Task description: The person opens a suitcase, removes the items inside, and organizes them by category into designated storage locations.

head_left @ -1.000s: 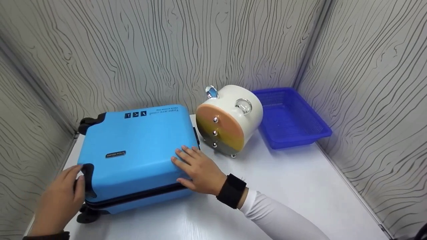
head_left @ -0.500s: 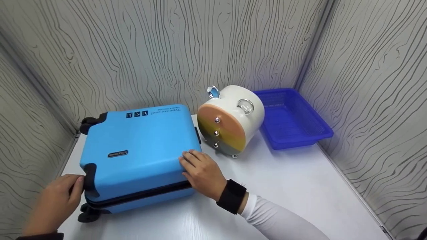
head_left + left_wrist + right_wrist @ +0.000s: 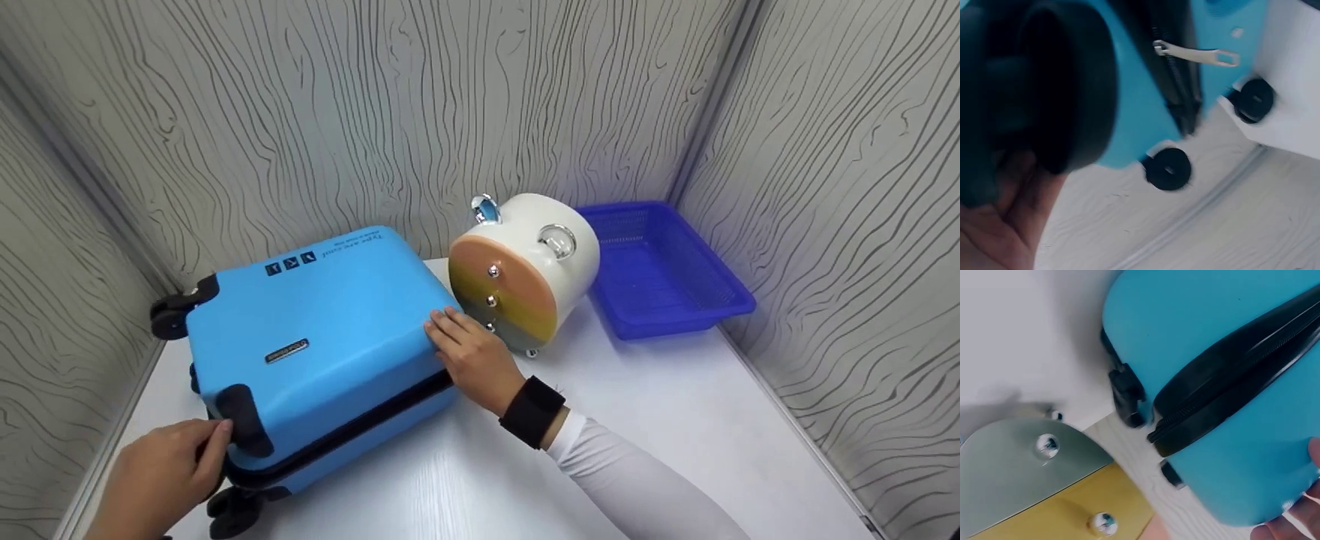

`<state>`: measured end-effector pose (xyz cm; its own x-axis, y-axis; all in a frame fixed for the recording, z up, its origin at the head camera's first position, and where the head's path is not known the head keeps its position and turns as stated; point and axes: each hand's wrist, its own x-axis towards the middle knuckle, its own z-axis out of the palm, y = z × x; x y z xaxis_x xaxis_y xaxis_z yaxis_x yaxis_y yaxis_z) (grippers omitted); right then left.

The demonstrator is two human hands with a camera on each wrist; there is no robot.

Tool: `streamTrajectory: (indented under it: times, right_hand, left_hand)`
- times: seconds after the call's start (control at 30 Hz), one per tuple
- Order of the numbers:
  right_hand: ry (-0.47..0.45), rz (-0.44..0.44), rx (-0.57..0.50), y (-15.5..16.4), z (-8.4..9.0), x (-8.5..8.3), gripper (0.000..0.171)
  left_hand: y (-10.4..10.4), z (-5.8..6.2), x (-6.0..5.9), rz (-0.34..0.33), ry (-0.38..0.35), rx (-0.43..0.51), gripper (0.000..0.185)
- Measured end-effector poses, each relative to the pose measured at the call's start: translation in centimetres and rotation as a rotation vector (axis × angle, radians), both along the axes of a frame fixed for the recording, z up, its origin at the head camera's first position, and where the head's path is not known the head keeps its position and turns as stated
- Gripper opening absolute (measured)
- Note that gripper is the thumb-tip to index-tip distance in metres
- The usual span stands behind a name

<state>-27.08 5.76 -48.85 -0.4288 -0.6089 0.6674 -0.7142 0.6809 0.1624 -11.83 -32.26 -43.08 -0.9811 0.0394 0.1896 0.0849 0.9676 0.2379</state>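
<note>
The blue suitcase [image 3: 315, 345] lies flat on the table [image 3: 675, 420], at nine o'clock of the round box [image 3: 525, 270]. The left hand [image 3: 161, 480] grips its near black corner; the right hand [image 3: 472, 356] seemingly rests relaxed on its three-o'clock edge.

A round white case [image 3: 536, 274] stands on the white tabletop [image 3: 675, 420] near its back edge, its flat face banded peach, yellow and grey, with three small silver knobs [image 3: 491, 300] in a line down it. Silver loops [image 3: 556, 240] sit on its curved top, and little silver feet touch the tabletop. Just beside it, in the back right corner, lies a blue plastic mesh basket [image 3: 667, 270]. Grey wood-grain panels [image 3: 450, 112] wall the tabletop in on three sides.
</note>
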Motion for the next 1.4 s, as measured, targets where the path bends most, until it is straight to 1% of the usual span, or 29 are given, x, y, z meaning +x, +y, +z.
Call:
streamTrajectory:
  times: [0.1, 0.2, 0.27, 0.3, 0.33, 0.37, 0.4, 0.5, 0.57, 0.6, 0.63, 0.7, 0.8, 0.83, 0.97, 1.03, 1.1, 1.2, 1.27, 1.4]
  right_hand:
    - [-0.026, -0.044, 0.006, 0.4, 0.2, -0.8, 0.043]
    - [-0.051, -0.089, 0.014, 0.7, 0.4, -1.4, 0.044]
    - [-0.066, -0.116, 0.022, 0.7, 0.5, -1.7, 0.044]
    - [-0.075, -0.128, 0.026, 0.7, 0.6, -1.7, 0.044]
    - [-0.086, -0.137, 0.027, 0.7, 0.7, -1.7, 0.044]
    - [-0.097, -0.145, 0.032, 0.6, 0.8, -1.6, 0.044]
    - [-0.108, -0.147, 0.036, 0.5, 0.9, -1.3, 0.045]
    - [-0.142, -0.117, 0.025, -0.1, 1.0, -0.2, 0.048]
    - [-0.155, -0.067, -0.001, -0.8, 1.1, 0.9, 0.048]
    - [-0.157, -0.034, -0.017, -1.2, 1.1, 1.5, 0.047]
    - [-0.157, -0.003, -0.031, -1.6, 1.2, 2.1, 0.045]
    - [-0.153, 0.055, -0.047, -2.4, 1.3, 3.3, 0.044]
    - [-0.159, 0.108, -0.043, -3.4, 1.5, 4.9, 0.046]
    - [-0.170, 0.118, -0.038, -3.6, 1.6, 5.3, 0.048]
    - [-0.256, 0.126, -0.023, -4.3, 1.5, 6.6, 0.052]
    - [-0.295, 0.118, -0.013, -4.5, 1.2, 6.9, 0.054]
    - [-0.323, 0.112, -0.003, -4.7, 0.7, 7.2, 0.056]
    - [-0.323, 0.111, 0.024, -4.9, 0.1, 7.5, 0.060]
    - [-0.311, 0.113, 0.044, -5.0, -0.4, 7.8, 0.063]
    - [-0.252, 0.097, 0.088, -5.1, -1.2, 7.8, 0.069]
  left_hand:
    - [1.3, 0.5, 0.5, -0.019, -0.087, -0.006, 0.043]
    - [2.4, 1.0, 0.7, -0.049, -0.174, -0.008, 0.049]
    - [2.9, 1.2, 0.7, -0.066, -0.203, 0.016, 0.052]
    - [3.0, 1.3, 0.6, -0.069, -0.209, 0.030, 0.056]
    - [3.1, 1.5, 0.5, -0.071, -0.197, 0.049, 0.058]
    - [3.0, 1.5, 0.3, -0.073, -0.159, 0.076, 0.059]
    - [2.8, 1.5, 0.1, -0.077, -0.100, 0.108, 0.059]
    - [1.7, 1.8, -1.3, -0.086, 0.157, 0.225, 0.050]
    - [0.6, 2.1, -2.6, -0.078, 0.298, 0.282, 0.036]
    - [-0.1, 2.2, -3.4, -0.072, 0.349, 0.300, 0.029]
    - [-0.7, 2.4, -4.1, -0.060, 0.372, 0.311, 0.025]
    - [-2.2, 2.7, -5.6, -0.031, 0.347, 0.308, 0.030]
    - [-4.6, 2.5, -7.8, -0.028, 0.260, 0.289, 0.043]
    - [-5.4, 2.4, -8.5, -0.026, 0.218, 0.288, 0.046]
    - [-8.2, 1.6, -11.2, -0.044, 0.108, 0.284, 0.053]
    - [-9.2, 1.4, -12.2, -0.050, 0.043, 0.265, 0.054]
    - [-10.0, 1.3, -12.8, -0.062, -0.019, 0.239, 0.054]
    - [-10.9, 1.0, -13.2, -0.071, -0.074, 0.204, 0.052]
    - [-11.3, 0.5, -13.2, -0.073, -0.071, 0.197, 0.050]
    - [-11.7, -0.5, -12.9, -0.067, -0.041, 0.209, 0.048]
